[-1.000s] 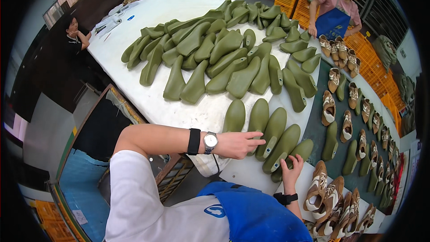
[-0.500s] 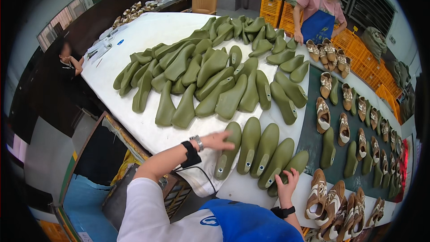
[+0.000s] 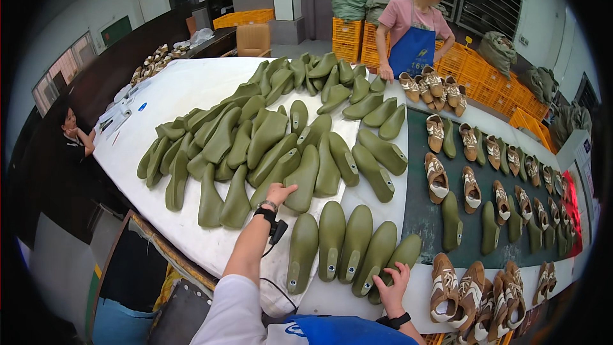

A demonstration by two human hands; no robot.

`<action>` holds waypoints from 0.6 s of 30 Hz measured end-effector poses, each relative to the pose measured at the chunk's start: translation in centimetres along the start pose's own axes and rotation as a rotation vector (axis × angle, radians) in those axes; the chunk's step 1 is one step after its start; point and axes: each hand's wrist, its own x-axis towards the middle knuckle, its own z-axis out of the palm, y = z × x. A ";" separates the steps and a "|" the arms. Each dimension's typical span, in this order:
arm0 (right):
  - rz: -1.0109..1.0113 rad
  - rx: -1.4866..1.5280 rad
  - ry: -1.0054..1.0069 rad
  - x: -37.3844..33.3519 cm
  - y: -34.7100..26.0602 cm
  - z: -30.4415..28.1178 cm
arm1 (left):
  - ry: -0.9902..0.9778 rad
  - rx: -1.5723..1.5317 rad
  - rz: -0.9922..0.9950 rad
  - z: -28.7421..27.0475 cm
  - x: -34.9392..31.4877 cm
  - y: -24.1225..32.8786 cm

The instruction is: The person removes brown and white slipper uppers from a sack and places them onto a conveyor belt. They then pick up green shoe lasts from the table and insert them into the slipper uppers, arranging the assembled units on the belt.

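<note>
Green shoe lasts (image 3: 268, 131) lie in a large heap on the white-covered table. My left hand (image 3: 278, 194) is at the near edge of this heap, its fingers closing round the near end of one last (image 3: 279, 171); part of the grip is hidden. Closer to me, a row of several lasts (image 3: 331, 239) lies side by side, toes pointing away, metal-ringed holes at the near ends. At the row's right end, my right hand (image 3: 394, 286) grips the rightmost last (image 3: 408, 252), thumb and fingers around its near part.
On a dark green surface (image 3: 415, 217) at the right stand rows of brown-and-white shoes (image 3: 437, 177) and lasts. More shoes (image 3: 445, 287) crowd the near right. A person in a blue apron (image 3: 412, 48) stands at the far side; another person (image 3: 75, 134) leans at the left edge.
My left hand has moved from the leftmost last of the row away to the heap and taken hold there. My right hand stays at the row's right end. The whole view has shifted.
</note>
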 end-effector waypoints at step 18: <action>0.021 0.005 -0.016 0.2 -0.2 0.4 | -0.538 0.916 0.025 -7.7 -15.0 -4.4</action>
